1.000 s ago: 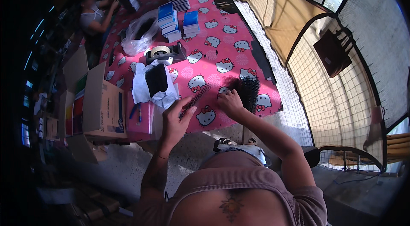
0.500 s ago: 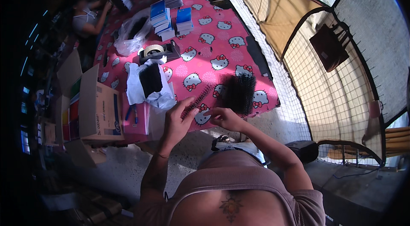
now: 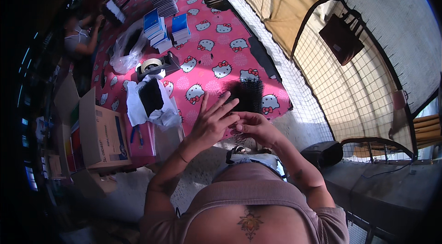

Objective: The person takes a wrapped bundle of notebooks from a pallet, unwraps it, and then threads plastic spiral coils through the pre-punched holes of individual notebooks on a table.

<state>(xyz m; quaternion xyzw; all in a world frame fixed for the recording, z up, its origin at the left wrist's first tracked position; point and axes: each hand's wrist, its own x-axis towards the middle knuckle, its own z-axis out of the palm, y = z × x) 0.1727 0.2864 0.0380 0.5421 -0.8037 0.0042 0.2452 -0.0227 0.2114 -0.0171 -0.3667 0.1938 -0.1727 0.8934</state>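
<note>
The left hand (image 3: 209, 126), fingers spread, meets the right hand (image 3: 258, 129), whose thumb and forefinger pinch a dark spiral coil (image 3: 241, 136), mostly hidden from me. Just beyond, a black bundle of coils (image 3: 251, 99) lies on the pink cat-print counter (image 3: 207, 59). Over to the left I see crumpled white paper (image 3: 166, 117), a tape dispenser (image 3: 170, 62), blue-covered booklets (image 3: 180, 23) and an open cardboard box (image 3: 108, 135).

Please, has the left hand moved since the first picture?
Yes: judged against the tape dispenser, the left hand has moved right, toward the black coil stack.
</note>
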